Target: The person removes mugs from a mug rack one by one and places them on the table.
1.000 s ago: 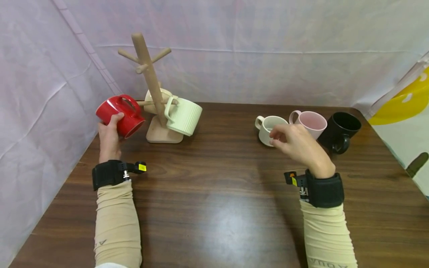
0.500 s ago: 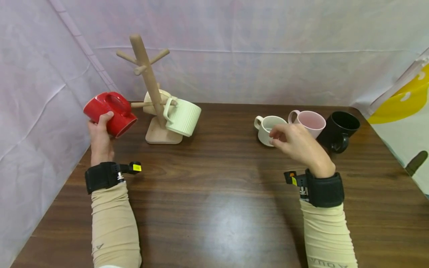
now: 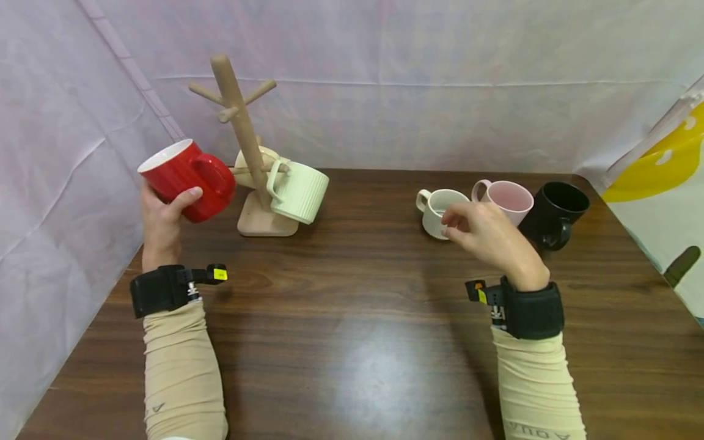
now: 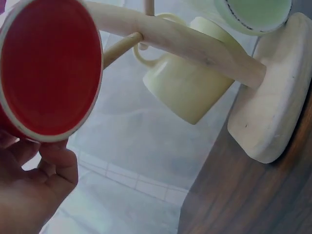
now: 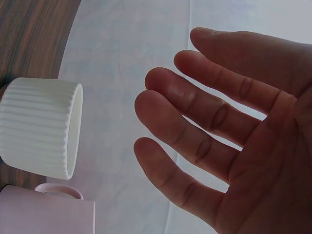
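My left hand [image 3: 162, 223] grips a red mug [image 3: 189, 180] by its body, tilted, with the handle turned toward the wooden mug tree [image 3: 239, 122]. In the left wrist view the mug's round base [image 4: 51, 68] faces the camera, close to a peg. A pale green ribbed mug [image 3: 302, 192] hangs from a lower peg. Behind the post hangs a cream mug [image 4: 190, 83]. My right hand [image 3: 486, 235] hovers with loosely bent fingers and nothing in them, overlapping a white ribbed cup [image 3: 433, 220] in the head view. In the right wrist view that hand stands apart from the cup.
A pink mug [image 3: 511, 198] and a black mug [image 3: 558, 211] stand beside the white cup at the back right of the brown wooden table [image 3: 341, 293]. Pale cloth [image 3: 440, 85] hangs behind and on the left. Several upper pegs of the tree hold nothing.
My left hand has moved a little left and turned the red mug so its opening tips upward, showing the white inside. The right hand has stayed in place.
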